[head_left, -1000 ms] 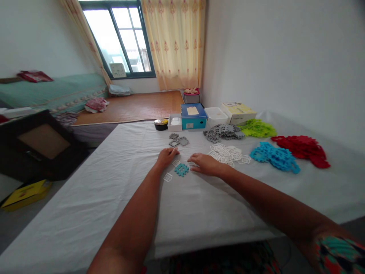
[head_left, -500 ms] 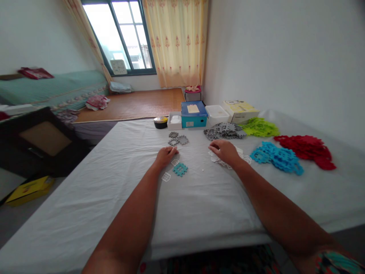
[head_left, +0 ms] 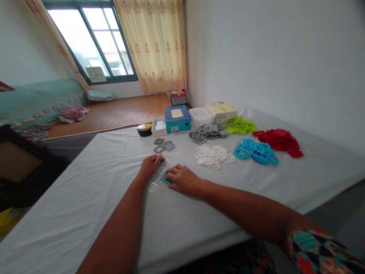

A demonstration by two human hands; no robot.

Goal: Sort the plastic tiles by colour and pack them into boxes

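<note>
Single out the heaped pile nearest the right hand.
The white lattice pile; the grey pile, lime-green pile, blue pile and red pile all lie farther from the right hand.

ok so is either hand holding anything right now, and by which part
The right hand has its fingers over the right side of the teal piece; any grip is hidden. Whether the left hand holds anything cannot be told.

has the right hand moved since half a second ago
Yes: judged against the blue box, the right hand has moved left and nearer the camera, from over the white lattice pieces to the teal square piece.
</note>
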